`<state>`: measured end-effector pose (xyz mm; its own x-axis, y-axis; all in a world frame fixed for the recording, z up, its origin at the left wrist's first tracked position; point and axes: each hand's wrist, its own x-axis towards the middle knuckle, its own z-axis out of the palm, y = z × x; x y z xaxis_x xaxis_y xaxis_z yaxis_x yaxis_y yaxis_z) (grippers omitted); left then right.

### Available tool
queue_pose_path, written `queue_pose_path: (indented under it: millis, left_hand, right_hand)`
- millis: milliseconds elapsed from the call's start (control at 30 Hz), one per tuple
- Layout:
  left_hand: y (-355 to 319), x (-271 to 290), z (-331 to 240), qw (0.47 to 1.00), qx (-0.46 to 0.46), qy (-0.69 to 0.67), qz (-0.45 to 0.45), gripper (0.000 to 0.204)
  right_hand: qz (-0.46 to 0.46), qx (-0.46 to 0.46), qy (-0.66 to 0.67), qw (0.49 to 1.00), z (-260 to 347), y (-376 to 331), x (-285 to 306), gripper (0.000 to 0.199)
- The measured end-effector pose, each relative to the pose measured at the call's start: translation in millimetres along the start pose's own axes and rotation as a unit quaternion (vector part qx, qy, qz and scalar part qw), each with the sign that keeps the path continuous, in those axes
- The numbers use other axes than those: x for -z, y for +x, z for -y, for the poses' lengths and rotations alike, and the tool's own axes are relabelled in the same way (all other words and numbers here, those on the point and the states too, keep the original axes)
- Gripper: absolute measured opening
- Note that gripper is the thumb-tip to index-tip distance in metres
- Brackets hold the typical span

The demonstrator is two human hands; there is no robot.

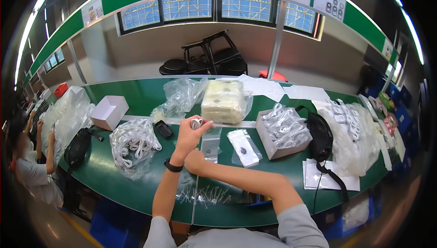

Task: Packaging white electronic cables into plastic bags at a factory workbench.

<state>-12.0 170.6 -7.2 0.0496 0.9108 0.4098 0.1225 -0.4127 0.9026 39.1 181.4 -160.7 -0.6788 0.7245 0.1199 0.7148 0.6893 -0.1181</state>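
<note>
My left hand [191, 134] is raised over the green table [136, 94], its fingertips pinched on a small coiled white cable [196, 122]. A black band sits on that wrist. My right hand [195, 160] is curled shut just below the left wrist; what it holds is hidden. Small clear plastic bags [210, 148] lie under and just right of my hands. A scatter of thin white ties [205, 196] lies near the table's front edge.
A clear bag of white coiled cables [133, 147] lies left, a small black object [164, 129] beside it. A box of bagged cables [283, 132] stands right, next to a black pouch [321, 136]. A white box [109, 112] and stacked pale sheets [223, 101] lie behind. A seated person [27, 161] is far left.
</note>
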Motion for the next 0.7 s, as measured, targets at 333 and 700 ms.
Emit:
queue_pose_path:
  millis: [333, 700]
  left_hand:
    - [-2.1, 33.8, -1.7, 0.998, 0.051, 0.001, -0.029, 0.015]
    - [8.1, 26.3, -0.3, 0.997, 0.058, -0.01, -0.046, 0.016]
  right_hand:
    - [0.017, 0.11, 0.146, 0.983, -8.4, -92.4, 100.3, 0.047]
    - [-0.099, -0.187, 0.28, 0.937, -159.9, -319.7, 192.4, 0.044]
